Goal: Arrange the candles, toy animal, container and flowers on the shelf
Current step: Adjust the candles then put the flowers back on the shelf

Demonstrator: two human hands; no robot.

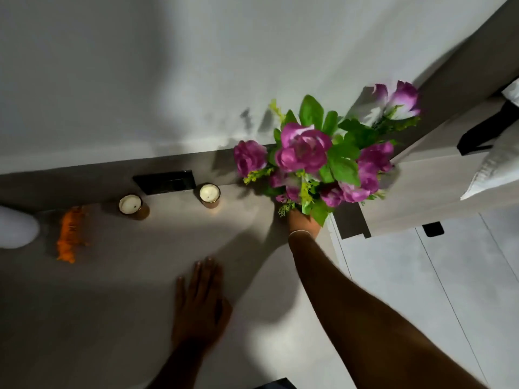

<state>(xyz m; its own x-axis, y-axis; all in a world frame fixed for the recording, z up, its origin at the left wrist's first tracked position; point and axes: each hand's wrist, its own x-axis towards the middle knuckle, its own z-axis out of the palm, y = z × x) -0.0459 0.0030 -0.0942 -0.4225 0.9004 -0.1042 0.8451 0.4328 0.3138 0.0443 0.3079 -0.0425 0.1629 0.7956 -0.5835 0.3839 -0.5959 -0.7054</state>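
Head view. We saw the right hand [303, 224] wrapped round the base of the flowers [317, 161], a bunch of purple blooms with green leaves, at about two o'clock from the centre of the shelf [140, 290]. The fingers were hidden under the foliage, so we could not tell exactly how they closed, though the bunch was plainly carried by that hand. We judged the low grip let the heads stand upright and clear of the wall [140, 80] behind. The bunch hung over the shelf's right end, whether touching the surface we could not tell.

The left hand [200, 307] lay flat on the shelf at six o'clock, fingers spread slightly and holding nothing; we read this as a brace for the reach.

Two candles sat along the back edge: the left candle [130, 205] at ten o'clock and the right candle [209, 194] at twelve, either side of a dark panel [165, 181]. The orange toy animal [68, 234] lay at nine o'clock, beside a white rounded object [16, 227] that we could not identify for certain.
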